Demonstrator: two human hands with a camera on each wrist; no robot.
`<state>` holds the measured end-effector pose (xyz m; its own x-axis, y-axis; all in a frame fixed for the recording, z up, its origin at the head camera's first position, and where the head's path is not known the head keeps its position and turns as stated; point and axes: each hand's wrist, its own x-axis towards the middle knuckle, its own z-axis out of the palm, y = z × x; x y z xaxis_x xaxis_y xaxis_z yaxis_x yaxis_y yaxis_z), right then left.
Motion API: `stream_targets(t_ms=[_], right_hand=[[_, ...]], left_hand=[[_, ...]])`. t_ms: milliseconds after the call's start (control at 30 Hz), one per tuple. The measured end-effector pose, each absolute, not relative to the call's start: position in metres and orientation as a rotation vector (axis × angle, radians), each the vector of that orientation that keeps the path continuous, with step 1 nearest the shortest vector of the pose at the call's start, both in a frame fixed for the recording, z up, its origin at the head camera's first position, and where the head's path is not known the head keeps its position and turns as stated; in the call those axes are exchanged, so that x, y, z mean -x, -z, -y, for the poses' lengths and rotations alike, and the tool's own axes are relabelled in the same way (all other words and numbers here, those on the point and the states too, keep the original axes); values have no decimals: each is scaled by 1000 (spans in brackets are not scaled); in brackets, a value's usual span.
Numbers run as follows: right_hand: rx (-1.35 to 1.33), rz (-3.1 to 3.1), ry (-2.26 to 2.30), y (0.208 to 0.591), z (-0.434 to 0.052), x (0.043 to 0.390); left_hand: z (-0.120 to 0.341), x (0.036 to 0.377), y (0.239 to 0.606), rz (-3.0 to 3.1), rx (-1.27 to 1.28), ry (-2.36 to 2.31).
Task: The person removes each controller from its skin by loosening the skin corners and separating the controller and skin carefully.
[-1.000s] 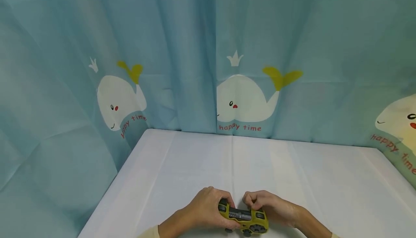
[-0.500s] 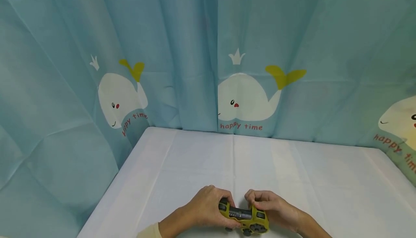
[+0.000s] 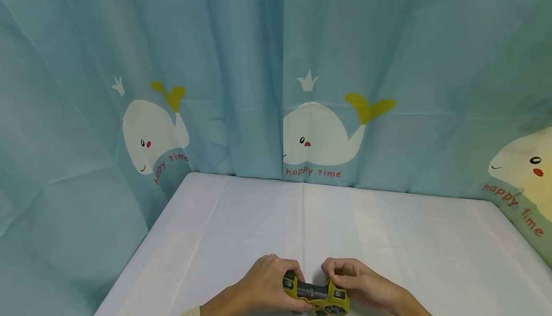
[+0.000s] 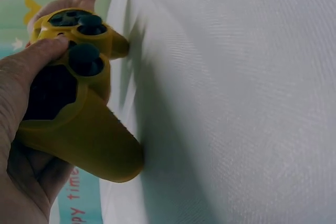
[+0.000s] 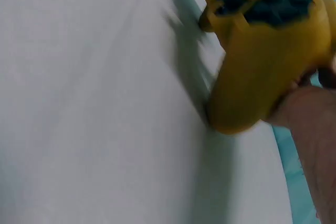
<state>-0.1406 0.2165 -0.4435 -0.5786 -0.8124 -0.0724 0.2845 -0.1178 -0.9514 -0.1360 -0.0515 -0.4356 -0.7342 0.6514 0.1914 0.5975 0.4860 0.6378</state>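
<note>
A black game controller (image 3: 311, 291) in a yellow rubbery cover (image 3: 340, 300) is held low over the near part of the table. My left hand (image 3: 268, 285) grips its left end, thumb on the near face and fingers over the back. At the other end, the curled thumb and index finger of my right hand (image 3: 364, 281) pinch the cover's upper edge, which stands up a little there. The left wrist view shows the controller's sticks and buttons, with one covered grip (image 4: 105, 145) against the white cloth. A covered grip (image 5: 257, 72) also fills the right wrist view, slightly blurred.
White cloth (image 3: 258, 220) covers the table, with a fold line down its middle. Blue curtains (image 3: 250, 66) printed with white whales hang along the back and both sides.
The right fingers have shifted slightly on the cover, and its edge beside them now rises to a small peak. The left hand keeps its grip. The head view has shifted a little.
</note>
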Motion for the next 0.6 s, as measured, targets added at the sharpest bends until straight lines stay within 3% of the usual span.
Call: stream_targets(t_ms=[600], right_hand=[[631, -1676, 1381, 418, -217, 157]], left_hand=[[53, 138, 434, -2630, -1109, -1054]])
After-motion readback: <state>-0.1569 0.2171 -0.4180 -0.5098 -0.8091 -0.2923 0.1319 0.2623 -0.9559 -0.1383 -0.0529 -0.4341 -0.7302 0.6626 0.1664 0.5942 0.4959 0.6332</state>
